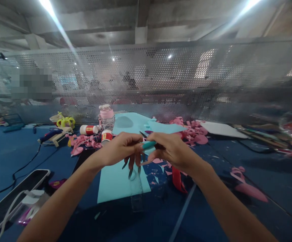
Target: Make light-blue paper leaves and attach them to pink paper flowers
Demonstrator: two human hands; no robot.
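Between my hands, teal-handled scissors (148, 145), pinched by left hand (122, 148) and right hand (172, 151). Beneath: light-blue paper sheet (118, 181) mostly uncut; beyond, pink cut-outs (193, 131) already piled.

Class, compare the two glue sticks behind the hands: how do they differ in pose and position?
The left glue stick lies on its side; the right glue stick stands upright. The lying one is farther from the left hand; the upright one sits just behind it. Both are white with red labels.
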